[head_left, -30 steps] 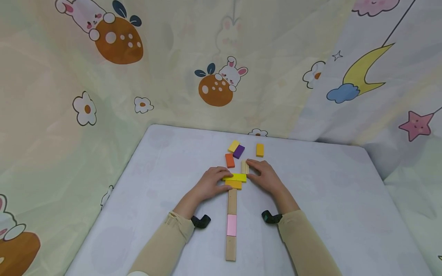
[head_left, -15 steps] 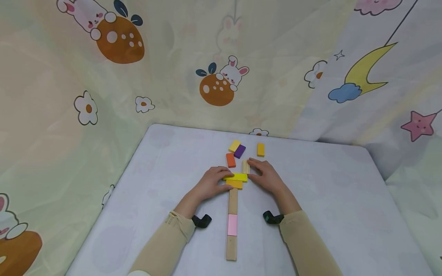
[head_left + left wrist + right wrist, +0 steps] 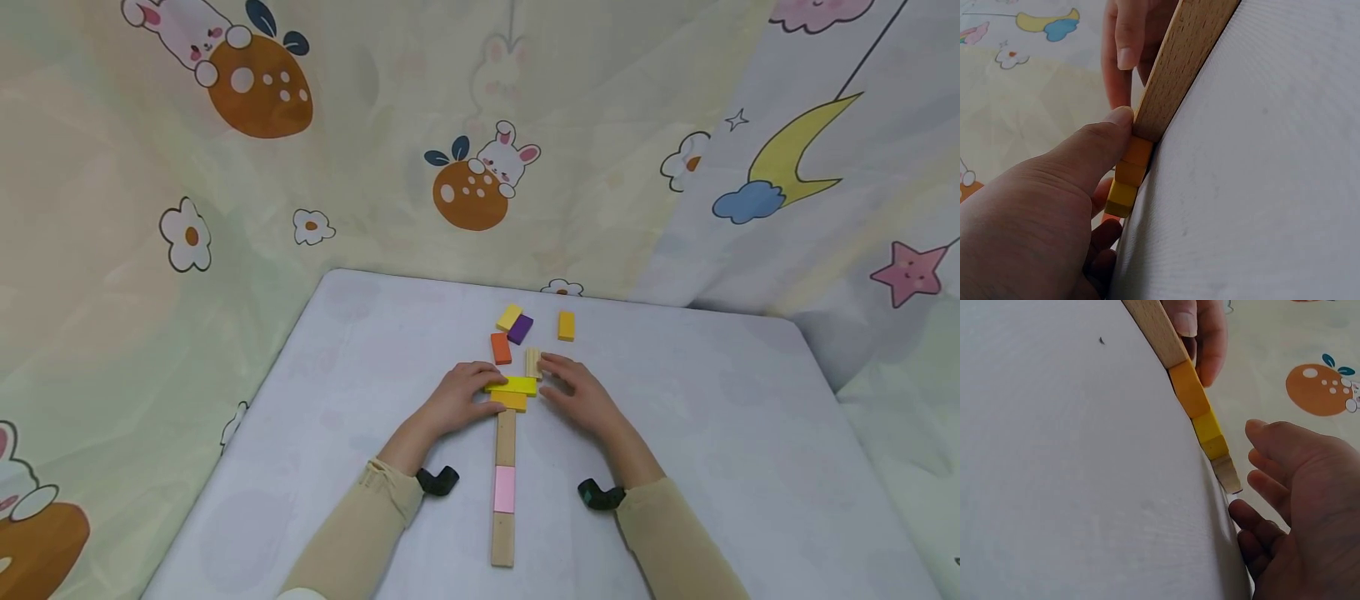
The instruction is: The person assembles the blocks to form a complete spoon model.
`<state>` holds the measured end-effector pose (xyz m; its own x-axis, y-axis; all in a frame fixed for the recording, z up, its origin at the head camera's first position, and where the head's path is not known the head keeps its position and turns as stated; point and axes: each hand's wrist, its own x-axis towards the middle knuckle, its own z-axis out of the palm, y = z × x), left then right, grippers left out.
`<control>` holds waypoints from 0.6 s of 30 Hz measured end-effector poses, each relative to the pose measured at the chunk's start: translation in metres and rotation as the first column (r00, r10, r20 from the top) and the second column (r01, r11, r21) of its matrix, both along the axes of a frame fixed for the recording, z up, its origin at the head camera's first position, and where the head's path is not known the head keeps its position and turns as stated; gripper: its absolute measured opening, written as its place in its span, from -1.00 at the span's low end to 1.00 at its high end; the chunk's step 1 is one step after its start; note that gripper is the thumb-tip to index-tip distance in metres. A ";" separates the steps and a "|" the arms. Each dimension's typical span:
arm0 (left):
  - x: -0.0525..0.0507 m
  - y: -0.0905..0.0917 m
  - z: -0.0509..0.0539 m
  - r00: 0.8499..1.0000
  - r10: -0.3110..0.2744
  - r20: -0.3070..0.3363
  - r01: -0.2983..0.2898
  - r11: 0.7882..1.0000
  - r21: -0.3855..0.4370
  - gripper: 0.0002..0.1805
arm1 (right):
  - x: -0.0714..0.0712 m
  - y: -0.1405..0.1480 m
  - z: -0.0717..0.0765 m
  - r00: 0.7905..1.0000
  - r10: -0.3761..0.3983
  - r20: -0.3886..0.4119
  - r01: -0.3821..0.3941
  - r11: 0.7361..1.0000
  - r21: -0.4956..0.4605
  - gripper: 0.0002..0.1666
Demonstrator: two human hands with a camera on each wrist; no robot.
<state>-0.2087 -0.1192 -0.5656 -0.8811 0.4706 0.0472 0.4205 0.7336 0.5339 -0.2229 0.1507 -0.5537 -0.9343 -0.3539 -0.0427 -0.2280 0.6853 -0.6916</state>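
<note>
My left hand pinches the left ends of a yellow block and an orange block, which lie crosswise against each other. In the left wrist view the thumb touches the orange block's end. Just right of a pale wooden block with lengthwise lines is my right hand, its fingers loosely bent and holding nothing. The right wrist view shows a gap between those fingers and the pale block. Toward me from the orange block runs a line of a wooden block, a pink block and another wooden block.
Beyond the hands lie a red-orange block, a purple block, a light yellow block and a golden yellow block. They sit on a white-covered table, with a printed cloth hanging behind it.
My right hand has let go of the pale wooden block and drawn back slightly to the right and toward me. The left hand and the blocks look unmoved.
</note>
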 end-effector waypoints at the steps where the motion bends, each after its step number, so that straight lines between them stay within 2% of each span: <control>1: 0.000 0.000 0.000 1.000 -0.003 -0.002 0.003 1.000 -0.001 -0.41 | 0.001 0.000 0.000 1.000 0.009 -0.007 -0.009 1.000 0.003 -0.43; 5: -0.001 0.000 0.000 1.000 -0.005 -0.002 0.005 1.000 -0.002 -0.41 | 0.005 0.000 -0.002 0.995 0.075 -0.066 -0.073 0.997 0.026 -0.52; 9: 0.000 0.000 0.001 1.000 0.002 0.002 -0.002 1.000 -0.007 -0.41 | 0.008 0.001 -0.003 0.977 0.151 -0.149 -0.146 0.988 0.043 -0.60; 14: 0.000 -0.001 0.000 1.000 0.001 -0.005 -0.001 1.000 0.001 -0.41 | 0.010 0.002 -0.006 0.959 0.175 -0.221 -0.168 0.985 0.049 -0.64; 18: -0.001 -0.001 -0.001 1.000 -0.005 -0.012 0.005 1.000 0.007 -0.41 | 0.010 0.003 -0.008 0.959 0.171 -0.225 -0.163 0.985 0.054 -0.63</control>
